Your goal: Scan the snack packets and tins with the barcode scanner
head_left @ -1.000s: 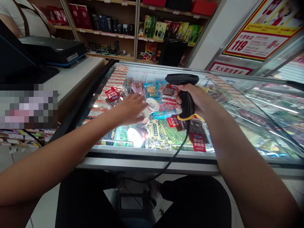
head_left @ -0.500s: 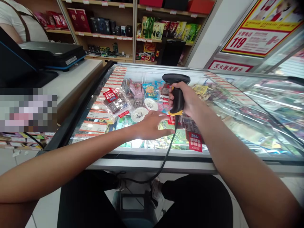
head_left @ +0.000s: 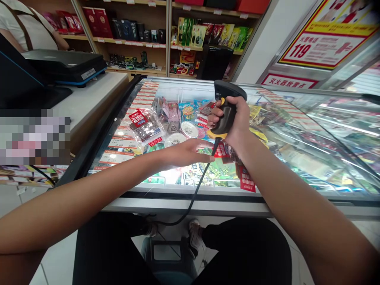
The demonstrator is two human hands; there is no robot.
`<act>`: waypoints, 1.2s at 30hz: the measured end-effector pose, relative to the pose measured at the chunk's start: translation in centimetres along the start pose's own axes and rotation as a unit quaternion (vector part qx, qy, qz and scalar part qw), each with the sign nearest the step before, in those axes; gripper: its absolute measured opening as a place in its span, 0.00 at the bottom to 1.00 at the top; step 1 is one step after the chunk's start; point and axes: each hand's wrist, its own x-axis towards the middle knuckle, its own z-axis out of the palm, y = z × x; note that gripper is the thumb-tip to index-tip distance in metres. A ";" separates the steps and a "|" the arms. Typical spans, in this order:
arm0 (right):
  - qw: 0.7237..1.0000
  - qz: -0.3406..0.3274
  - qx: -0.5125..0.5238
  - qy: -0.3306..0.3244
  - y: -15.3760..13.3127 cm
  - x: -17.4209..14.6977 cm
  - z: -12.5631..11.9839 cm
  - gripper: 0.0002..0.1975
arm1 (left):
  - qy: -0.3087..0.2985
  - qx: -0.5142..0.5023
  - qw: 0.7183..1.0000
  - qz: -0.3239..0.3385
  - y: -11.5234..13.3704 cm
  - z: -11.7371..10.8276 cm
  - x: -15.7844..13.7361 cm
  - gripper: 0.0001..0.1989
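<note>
My right hand (head_left: pixel 237 118) is wrapped round the grip of a black and yellow barcode scanner (head_left: pixel 228 113), held above the glass top of a chest freezer (head_left: pixel 136 194). The scanner's cable (head_left: pixel 197 190) hangs from the grip down past the front edge. Close below the scanner is my left hand (head_left: pixel 190 152), its thumb and fingers apart. Its fingertips reach toward a red-labelled snack packet (head_left: pixel 221 150), partly hidden by the scanner and cable; I cannot tell whether they touch. To the left lies a clear snack packet with a red label (head_left: pixel 145 126).
Two white round dishes, one a small plate (head_left: pixel 189 129), are between the packets. A counter with a scale (head_left: pixel 65 65) stands at left, a person in an apron (head_left: pixel 26 25) behind it. Shelves (head_left: pixel 130 43) line the back. A grey stool (head_left: pixel 166 253) is by my feet.
My right hand has tilted the scanner and moved it slightly up and to the right. My left hand's thumb has come nearer its fingers.
</note>
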 end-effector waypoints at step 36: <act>0.806 0.147 -0.518 -0.245 -4.5 -2.3 -2.6 0.28 | 0.346 0.060 0.924 -0.154 -1.2 -12.0 -4.0 0.23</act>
